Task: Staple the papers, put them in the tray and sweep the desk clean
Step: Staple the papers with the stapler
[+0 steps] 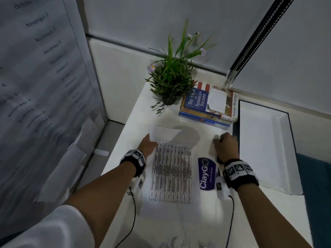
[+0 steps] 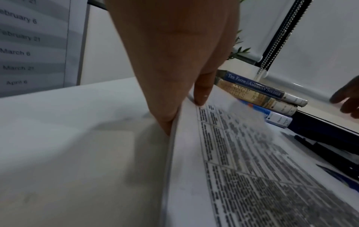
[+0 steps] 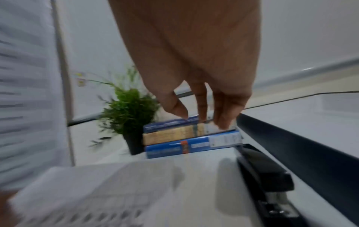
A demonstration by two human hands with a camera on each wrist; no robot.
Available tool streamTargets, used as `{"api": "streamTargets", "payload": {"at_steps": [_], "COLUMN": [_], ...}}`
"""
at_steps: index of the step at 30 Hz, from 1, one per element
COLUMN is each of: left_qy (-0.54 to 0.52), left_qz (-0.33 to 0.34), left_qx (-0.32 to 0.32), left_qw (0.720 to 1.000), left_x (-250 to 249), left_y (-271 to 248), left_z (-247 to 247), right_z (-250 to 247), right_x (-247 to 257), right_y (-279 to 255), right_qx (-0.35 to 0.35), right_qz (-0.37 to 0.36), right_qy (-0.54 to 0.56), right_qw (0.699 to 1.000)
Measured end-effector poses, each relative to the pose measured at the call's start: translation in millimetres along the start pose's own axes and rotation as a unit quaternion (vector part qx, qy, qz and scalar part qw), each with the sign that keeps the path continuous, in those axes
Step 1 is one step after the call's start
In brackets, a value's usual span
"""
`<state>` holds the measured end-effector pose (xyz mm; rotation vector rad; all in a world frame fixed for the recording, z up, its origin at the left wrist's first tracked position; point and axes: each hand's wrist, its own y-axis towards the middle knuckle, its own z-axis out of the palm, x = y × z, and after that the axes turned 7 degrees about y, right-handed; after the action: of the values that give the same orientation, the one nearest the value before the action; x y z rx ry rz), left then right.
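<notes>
A stack of printed papers [image 1: 172, 169] lies in the middle of the white desk, also seen close up as papers [image 2: 252, 153]. My left hand [image 1: 150, 142] is at their upper left corner. In the left wrist view the left hand [image 2: 186, 107] pinches the raised paper edge, thumb on top. A black stapler [image 3: 266, 176] lies against the dark rim of the white tray [image 1: 265, 149] at the right. My right hand [image 3: 202, 118] hovers above the desk just left of the stapler, fingers loosely curled and holding nothing. In the head view the right hand [image 1: 220, 140] covers most of the stapler [image 1: 218, 159].
A stack of three books [image 1: 206, 108] and a potted plant [image 1: 170, 83] stand at the back of the desk. A blue ClayGo label [image 1: 206, 173] lies between papers and tray. Small white scraps [image 1: 172, 242] sit near the front edge. A calendar panel [image 1: 35, 86] walls the left side.
</notes>
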<state>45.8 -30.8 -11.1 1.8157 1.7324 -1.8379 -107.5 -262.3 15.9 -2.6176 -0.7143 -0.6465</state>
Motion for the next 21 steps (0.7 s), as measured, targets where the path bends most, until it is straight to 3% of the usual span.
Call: {"api": "streamTargets", "payload": {"at_steps": [2, 4, 8, 12, 15, 17, 21], "left_qy": [-0.004, 0.011, 0.021, 0.014, 0.016, 0.021, 0.035], "left_qz": [0.002, 0.004, 0.031, 0.041, 0.054, 0.058, 0.091], "left_qx": [-0.001, -0.007, -0.003, -0.011, -0.003, 0.002, 0.008], "left_qw": [1.000, 1.000, 0.999, 0.999, 0.998, 0.998, 0.995], "left_x": [1, 4, 10, 14, 11, 9, 2], "left_y": [0, 5, 18, 22, 18, 14, 3], "left_z": [3, 4, 5, 6, 6, 8, 9], "right_z": [1, 13, 31, 24, 18, 16, 13], "right_x": [-9, -20, -46, -36, -22, -6, 54], "right_y": [15, 26, 47, 43, 35, 30, 16], "right_qx": [-0.019, 0.021, 0.094, 0.075, 0.053, 0.036, 0.030], "right_qz": [0.074, 0.132, 0.171, 0.186, 0.170, 0.144, 0.072], "right_qy": [-0.043, -0.059, -0.065, 0.014, 0.168, 0.319, 0.586], "right_qw": [0.996, 0.989, 0.979, 0.980, 0.970, 0.936, 0.807]}}
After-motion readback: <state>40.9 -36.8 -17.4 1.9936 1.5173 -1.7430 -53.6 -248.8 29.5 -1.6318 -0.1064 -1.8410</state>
